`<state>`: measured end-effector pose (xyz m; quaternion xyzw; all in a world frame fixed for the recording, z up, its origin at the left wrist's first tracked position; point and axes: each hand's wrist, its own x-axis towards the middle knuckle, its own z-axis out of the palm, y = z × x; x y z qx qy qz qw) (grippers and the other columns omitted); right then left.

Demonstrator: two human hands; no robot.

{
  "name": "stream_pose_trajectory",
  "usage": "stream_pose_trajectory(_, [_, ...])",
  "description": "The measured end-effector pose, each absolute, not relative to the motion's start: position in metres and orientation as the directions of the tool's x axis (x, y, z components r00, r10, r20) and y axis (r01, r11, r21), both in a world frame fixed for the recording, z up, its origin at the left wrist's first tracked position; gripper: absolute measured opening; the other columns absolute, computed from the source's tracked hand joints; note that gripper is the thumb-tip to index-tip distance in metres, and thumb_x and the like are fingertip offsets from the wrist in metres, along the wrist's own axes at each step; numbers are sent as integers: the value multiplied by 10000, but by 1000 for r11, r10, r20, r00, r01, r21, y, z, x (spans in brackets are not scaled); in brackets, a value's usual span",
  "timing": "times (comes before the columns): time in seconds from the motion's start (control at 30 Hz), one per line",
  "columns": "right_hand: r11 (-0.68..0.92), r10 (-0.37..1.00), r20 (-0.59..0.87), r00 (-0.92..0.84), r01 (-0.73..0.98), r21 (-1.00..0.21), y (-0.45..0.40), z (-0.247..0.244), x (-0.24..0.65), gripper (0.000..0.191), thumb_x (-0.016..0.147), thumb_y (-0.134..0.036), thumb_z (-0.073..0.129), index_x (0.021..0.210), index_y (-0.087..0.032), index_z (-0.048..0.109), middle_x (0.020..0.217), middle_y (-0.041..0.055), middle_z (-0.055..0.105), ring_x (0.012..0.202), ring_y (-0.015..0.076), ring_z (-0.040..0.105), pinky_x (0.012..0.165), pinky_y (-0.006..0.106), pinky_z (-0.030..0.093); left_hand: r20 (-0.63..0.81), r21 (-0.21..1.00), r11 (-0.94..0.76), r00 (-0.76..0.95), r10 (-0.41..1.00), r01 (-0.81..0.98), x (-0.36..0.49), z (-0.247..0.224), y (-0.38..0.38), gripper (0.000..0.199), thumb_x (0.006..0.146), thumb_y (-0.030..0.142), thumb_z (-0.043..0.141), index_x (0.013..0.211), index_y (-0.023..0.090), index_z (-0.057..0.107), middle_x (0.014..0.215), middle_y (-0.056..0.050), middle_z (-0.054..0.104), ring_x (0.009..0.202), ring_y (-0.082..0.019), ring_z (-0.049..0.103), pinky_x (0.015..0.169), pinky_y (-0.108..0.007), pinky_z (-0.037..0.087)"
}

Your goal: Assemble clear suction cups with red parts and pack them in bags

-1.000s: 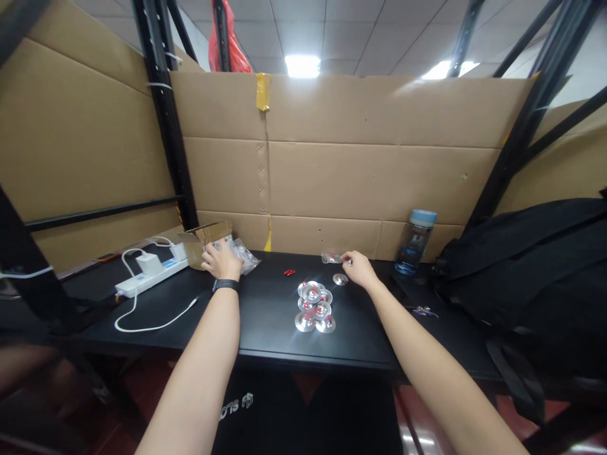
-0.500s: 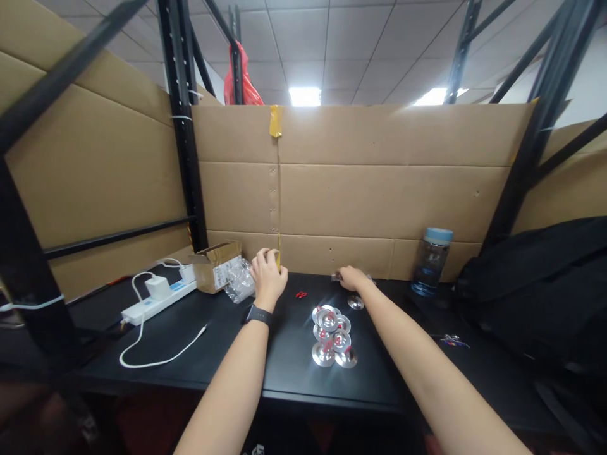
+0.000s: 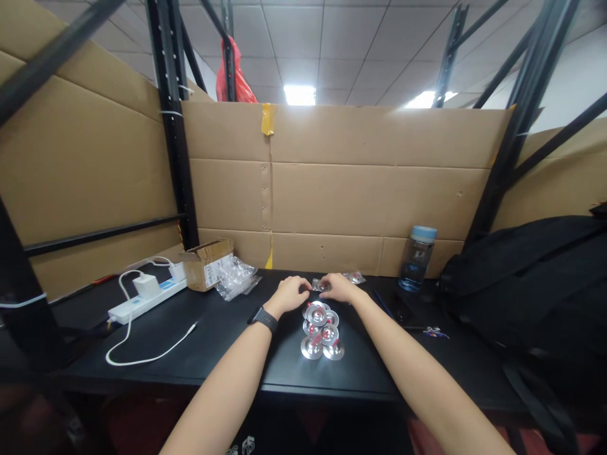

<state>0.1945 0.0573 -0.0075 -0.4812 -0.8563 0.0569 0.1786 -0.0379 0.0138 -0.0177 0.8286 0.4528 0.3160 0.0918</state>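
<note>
A group of shiny metal discs with red bits (image 3: 322,332) lies overlapping on the black table. Just behind them is my left hand (image 3: 290,294), its thumb and fingers apart, a dark watch on the wrist. My right hand (image 3: 339,289) is close to its right, the fingers closed on a small clear plastic packet (image 3: 318,285) that lies between the two hands. Another small clear packet (image 3: 355,277) rests behind my right hand.
At the left are a white power strip (image 3: 156,299) with a cable, an open cardboard box (image 3: 207,265) and crumpled clear plastic (image 3: 234,277). A blue-lidded bottle (image 3: 417,259) and a black backpack (image 3: 535,291) stand at the right. Cardboard walls enclose the table.
My left hand has moved right, away from the crumpled plastic, and my right hand has come left with a packet. The hands are now close together. The view has shifted slightly.
</note>
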Motion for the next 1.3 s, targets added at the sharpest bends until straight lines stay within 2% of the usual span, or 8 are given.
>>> stream_pose_trajectory(0.13, [475, 865, 267, -426, 865, -159, 50, -11, 191, 374, 804, -139, 725, 1166, -234, 743, 1116, 76, 775, 1060, 257, 711, 897, 287, 493, 439, 438, -579, 398, 805, 688, -28, -23, 12, 266, 819, 230, 624, 1031, 261, 780, 1111, -56, 745, 1034, -239, 678, 948, -358, 524])
stream_pose_trajectory(0.27, [480, 865, 247, -437, 863, -155, 50, -12, 192, 330, 901, -133, 614, 1194, -224, 736, 1164, 101, 763, 1092, 259, 707, 926, 292, 491, 423, 434, -555, 383, 821, 710, -32, -26, 16, 299, 843, 228, 615, 1095, 272, 770, 1162, -52, 753, 1094, -248, 672, 1011, -382, 500])
stream_pose_trajectory(0.47, [532, 836, 316, -449, 804, -266, 47, -13, 192, 344, 960, -125, 517, 1185, -223, 758, 1191, 85, 761, 1133, 250, 697, 994, 303, 481, 365, 423, -516, 381, 849, 744, -34, -30, 16, 386, 871, 299, 624, 1243, 317, 725, 1297, -58, 719, 1230, -319, 630, 1087, -484, 441])
stream_pose_trajectory(0.63, [597, 797, 374, -474, 710, -374, 45, -14, 198, 300, 888, -117, 578, 1078, -202, 793, 1015, 65, 799, 930, 222, 741, 872, 286, 528, 349, 413, -527, 405, 845, 743, -30, -29, 10, 412, 908, 328, 577, 1308, 337, 673, 1361, -52, 681, 1305, -324, 580, 1109, -516, 414])
stream_pose_trajectory(0.8, [557, 824, 405, -396, 695, -455, 45, -16, 199, 202, 855, -176, 647, 949, -207, 823, 942, 67, 806, 886, 234, 746, 843, 309, 545, 415, 483, -573, 403, 816, 662, -28, -28, 11, 335, 912, 290, 586, 1231, 294, 689, 1267, -52, 726, 1190, -257, 657, 1035, -399, 489])
stream_pose_trajectory(1.03, [491, 860, 439, -261, 658, -571, 44, -10, 193, 143, 786, -202, 695, 826, -207, 832, 862, 63, 807, 837, 248, 746, 817, 331, 555, 523, 537, -634, 371, 768, 556, -30, -25, 11, 202, 911, 271, 613, 1078, 249, 724, 1107, -46, 761, 1055, -224, 699, 938, -334, 527])
stream_pose_trajectory(1.2, [472, 873, 453, -183, 553, -687, 34, -1, 187, 166, 773, -233, 677, 800, -181, 832, 768, 53, 787, 760, 221, 719, 734, 290, 537, 725, 477, -734, 257, 639, 483, -28, -12, 4, 140, 849, 279, 746, 984, 244, 757, 1058, -49, 711, 1016, -217, 669, 957, -351, 506])
stream_pose_trajectory(1.3, [458, 882, 454, -125, 453, -765, 25, 3, 181, 181, 754, -246, 679, 799, -165, 834, 763, 62, 782, 701, 202, 695, 656, 266, 520, 788, 440, -749, 187, 587, 496, -26, -5, 2, 56, 841, 296, 772, 867, 248, 780, 1031, -52, 670, 1001, -217, 644, 961, -369, 491])
